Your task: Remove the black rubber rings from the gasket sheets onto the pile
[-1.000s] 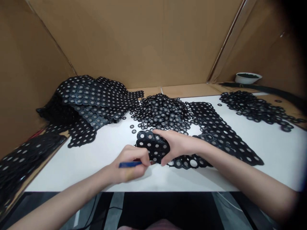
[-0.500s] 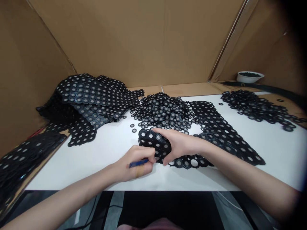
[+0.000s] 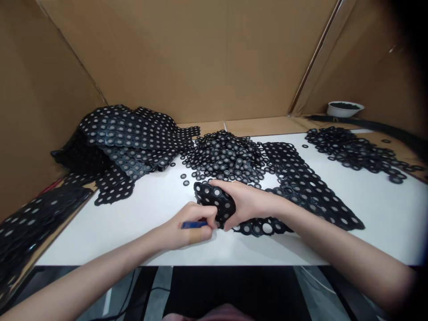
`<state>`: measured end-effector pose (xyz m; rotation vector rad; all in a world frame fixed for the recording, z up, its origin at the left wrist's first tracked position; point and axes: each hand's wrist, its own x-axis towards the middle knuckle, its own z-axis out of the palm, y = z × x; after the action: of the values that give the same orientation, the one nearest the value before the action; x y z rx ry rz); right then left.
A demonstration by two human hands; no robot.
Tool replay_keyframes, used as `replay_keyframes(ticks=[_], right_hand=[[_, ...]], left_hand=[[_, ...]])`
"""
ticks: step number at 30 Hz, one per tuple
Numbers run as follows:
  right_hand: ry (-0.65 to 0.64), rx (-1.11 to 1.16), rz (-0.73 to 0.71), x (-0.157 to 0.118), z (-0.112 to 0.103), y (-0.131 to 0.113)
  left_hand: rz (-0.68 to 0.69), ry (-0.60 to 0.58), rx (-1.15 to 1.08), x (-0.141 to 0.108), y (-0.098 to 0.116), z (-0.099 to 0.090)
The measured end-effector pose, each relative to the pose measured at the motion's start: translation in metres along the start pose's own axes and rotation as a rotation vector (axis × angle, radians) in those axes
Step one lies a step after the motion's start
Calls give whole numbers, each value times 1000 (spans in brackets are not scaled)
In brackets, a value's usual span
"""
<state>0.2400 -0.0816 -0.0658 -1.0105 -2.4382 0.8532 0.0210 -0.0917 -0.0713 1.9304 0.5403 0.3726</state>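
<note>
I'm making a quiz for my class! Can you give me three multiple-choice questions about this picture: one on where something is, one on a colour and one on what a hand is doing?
1. Where is the white bowl?
A. Beside the left hand
B. Far off at the back right, past the white tabletop
C. Under the table

2. What colour is the pen in the left hand?
A. Red
B. Green
C. Blue

3. What is the right hand doing?
A. Gripping a curled black sheet of rings
B. Lying flat on the bare tabletop
C. Reaching into the bowl

Answers:
1. B, because the bowl sits at the top right of the view.
2. C, because the part showing between the fingers is blue.
3. A, because its fingers wrap over the bent sheet.
</note>
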Motion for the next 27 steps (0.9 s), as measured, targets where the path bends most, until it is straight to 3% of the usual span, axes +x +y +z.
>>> replay_keyframes(ticks=[12, 27], right_hand=[[-230, -34, 87, -31, -55, 7], [-187, -8, 60, -38, -68, 4]], left_hand=[[14, 17, -4, -2, -4, 0], [31, 22, 39, -4, -8, 0]])
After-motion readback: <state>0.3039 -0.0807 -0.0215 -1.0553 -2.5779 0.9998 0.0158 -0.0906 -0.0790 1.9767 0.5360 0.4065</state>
